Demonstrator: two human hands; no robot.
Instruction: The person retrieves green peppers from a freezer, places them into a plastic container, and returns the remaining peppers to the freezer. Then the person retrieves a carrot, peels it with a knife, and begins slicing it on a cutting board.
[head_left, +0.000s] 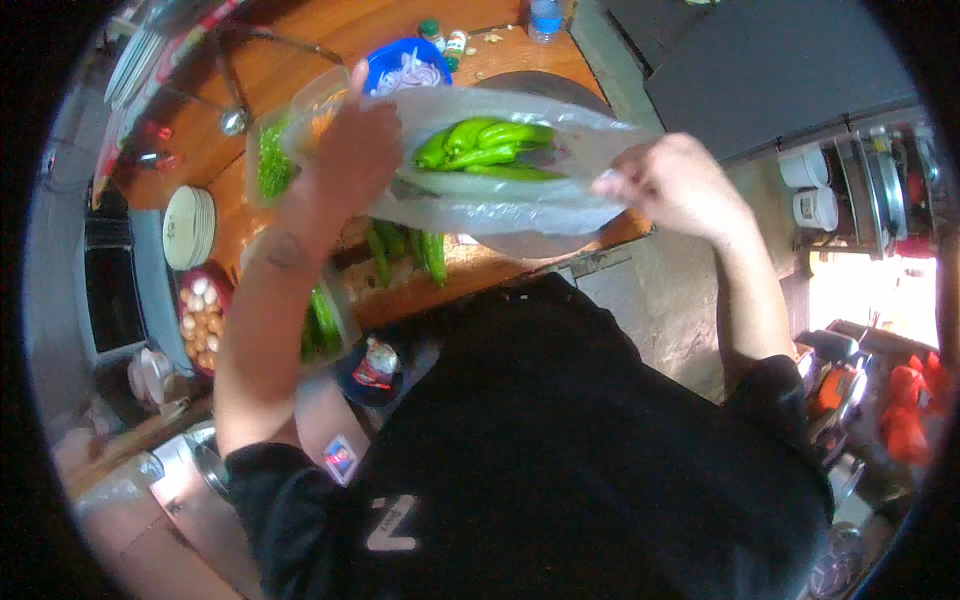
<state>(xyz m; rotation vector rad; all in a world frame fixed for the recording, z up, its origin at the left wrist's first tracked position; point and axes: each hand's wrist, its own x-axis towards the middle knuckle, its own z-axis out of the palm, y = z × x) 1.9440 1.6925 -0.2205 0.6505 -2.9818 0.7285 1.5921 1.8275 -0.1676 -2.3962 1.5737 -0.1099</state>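
A clear plastic bag (517, 210) is stretched wide over the wooden table, with several long green peppers (487, 146) inside it. My left hand (360, 142) is at the bag's left end, its index finger raised and the others against the plastic. At the right end my right hand (660, 180) pinches the bag's edge. Behind and below the bag shows a dark round board (525, 244). More green peppers (427, 255) lie on the table between the bag and my body. Part of the left side of the bag is hidden by my left hand.
A blue bowl (375, 64) of sliced onion stands beyond the bag, near small jars (431, 31) and a water bottle (545, 21). Chopped greens (275, 161) fill a container at left. Stacked bowls (189, 227) and eggs (201, 322) are farther left; a container of peppers (322, 319) sits below my left forearm.
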